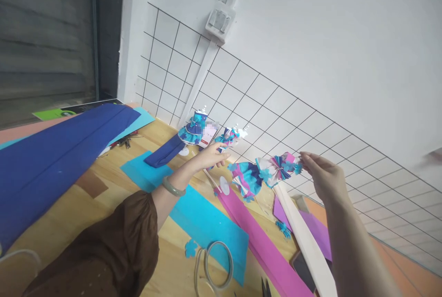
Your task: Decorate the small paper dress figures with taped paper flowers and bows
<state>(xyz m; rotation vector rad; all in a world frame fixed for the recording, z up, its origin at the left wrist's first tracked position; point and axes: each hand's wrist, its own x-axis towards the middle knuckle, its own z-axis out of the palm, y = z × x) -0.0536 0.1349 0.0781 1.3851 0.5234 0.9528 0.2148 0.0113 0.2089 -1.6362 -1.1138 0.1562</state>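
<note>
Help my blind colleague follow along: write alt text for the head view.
The right hand holds up a miniature blue, pink and white dress over a wooden table; the left hand is near another small dress. A pink strip, turquoise sheet and tape roll lie below.

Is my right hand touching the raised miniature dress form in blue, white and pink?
Touching. The head view shows your right hand pinching the dress form at its top.

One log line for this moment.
right hand: pinching ruffled dress | left hand: before another dress, contact unclear | table: turquoise sheet, pink strip
</note>
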